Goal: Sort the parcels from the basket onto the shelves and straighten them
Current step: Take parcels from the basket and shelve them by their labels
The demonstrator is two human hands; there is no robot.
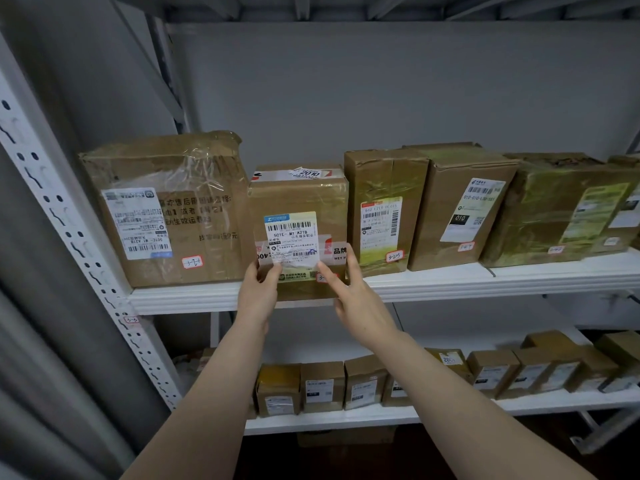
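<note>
A small brown cardboard box with a white barcode label (298, 206) sat in the middle of the frame, on the upper white metal shelf (450, 280). It was tucked between a big brown cardboard box wrapped in clear tape (166, 209) on its left and a tall brown taped box (384, 209) on its right. Its bottom edge seemed to hang out a bit over the front lip of the shelf, while the boxes beside it sat further back.

Both hands were on the low front of the small box. The left hand (258, 289) touched the lower left corner. I could not tell if its fingers curled round the edge or just lay flat. The right hand (360, 299) had straight fingers resting on the lower right corner and held nothing.

The step looked like pushing this box back into line. To do it well, both hands would need to push at the same time and just as hard, so the box slid straight and did not turn. A low, slow push looked best, since the gap was tight and the sides could rub on the boxes next door. The push should end when the front was even with the other fronts, with the label facing out.

Lower in the frame, a second white shelf (519, 407) held a row of little brown boxes (322, 386). The basket was not in view.
</note>
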